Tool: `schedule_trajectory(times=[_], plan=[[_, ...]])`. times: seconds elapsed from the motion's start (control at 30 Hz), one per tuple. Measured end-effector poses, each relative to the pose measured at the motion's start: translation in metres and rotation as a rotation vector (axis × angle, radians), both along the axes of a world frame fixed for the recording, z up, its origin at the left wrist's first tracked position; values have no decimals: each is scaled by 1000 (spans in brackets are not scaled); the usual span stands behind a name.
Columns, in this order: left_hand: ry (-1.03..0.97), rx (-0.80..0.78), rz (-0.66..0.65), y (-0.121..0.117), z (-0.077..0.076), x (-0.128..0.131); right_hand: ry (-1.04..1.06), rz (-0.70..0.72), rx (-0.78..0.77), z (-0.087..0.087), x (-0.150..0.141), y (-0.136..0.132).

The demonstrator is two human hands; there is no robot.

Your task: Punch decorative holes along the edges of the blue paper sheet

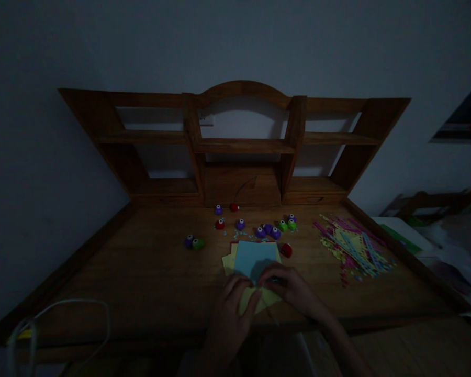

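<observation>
A yellow sheet of paper (267, 298) lies at the desk's front, its near edge reaching toward me. My left hand (230, 311) is closed, thumb and fingers pinching the sheet's far left edge. Beside it, my right hand (292, 289) has its fingertips pressed together at the same edge, almost touching the left fingers; anything small between them is too dark to make out. Just beyond my hands lies a blue sheet (255, 256), stacked over a pale yellow sheet (228, 263) and a red one whose edge peeks out.
Small purple, green and red craft punches stand behind the paper, including a red punch (286, 250) and a green punch (198, 244). Blue paper bits lie among them. Punched paper strips (353, 246) are heaped at right. A wooden shelf (243, 145) rises behind; a white cable (109, 319) loops at left.
</observation>
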State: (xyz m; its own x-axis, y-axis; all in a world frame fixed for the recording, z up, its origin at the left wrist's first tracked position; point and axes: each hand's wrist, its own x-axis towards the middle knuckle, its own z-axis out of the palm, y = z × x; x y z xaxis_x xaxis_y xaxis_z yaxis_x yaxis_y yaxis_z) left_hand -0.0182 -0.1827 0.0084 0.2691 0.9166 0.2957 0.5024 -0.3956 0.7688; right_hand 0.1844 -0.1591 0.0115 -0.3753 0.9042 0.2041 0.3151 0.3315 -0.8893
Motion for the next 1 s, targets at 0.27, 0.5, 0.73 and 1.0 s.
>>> schedule_trajectory(times=[0.27,0.5,0.73,1.0], plan=[[39,-31,-113,7,-22,-16,18,-13,13,-7,0,3],[190,13,-247,8,-20,-22,21,-35,-22,-8,3,1],[188,0,-263,13,-13,-21,20,-55,7,-12,0,3],[183,-10,-271,14,-12,-21,14,-68,2,-16,-2,4]])
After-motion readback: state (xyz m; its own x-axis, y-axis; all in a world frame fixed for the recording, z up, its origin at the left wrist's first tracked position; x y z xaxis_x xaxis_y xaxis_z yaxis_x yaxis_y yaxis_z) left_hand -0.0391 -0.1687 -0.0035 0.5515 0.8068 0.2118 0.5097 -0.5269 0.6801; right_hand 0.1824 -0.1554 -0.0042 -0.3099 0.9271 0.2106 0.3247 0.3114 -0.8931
